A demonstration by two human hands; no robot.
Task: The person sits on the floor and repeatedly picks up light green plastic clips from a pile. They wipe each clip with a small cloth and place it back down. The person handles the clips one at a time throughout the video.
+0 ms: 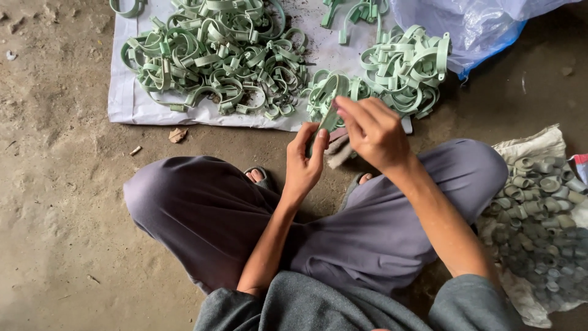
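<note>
A pale green plastic clamp piece (pixel 331 116) sits just above frame centre, pinched between both hands over the crossed legs. The left hand (pixel 304 165) grips its lower end, thumb up; the right hand (pixel 373 132) closes over its top, fingers curled, with a bit of cloth (pixel 338 150) beneath. At 11 o'clock a white sheet (pixel 122 101) bears a heap of green clamps (pixel 214 55); at 1 o'clock lies a clear and blue plastic bag (pixel 471 27); at 4 o'clock a white sack (pixel 539 144) holds green caps (pixel 539 208)
</note>
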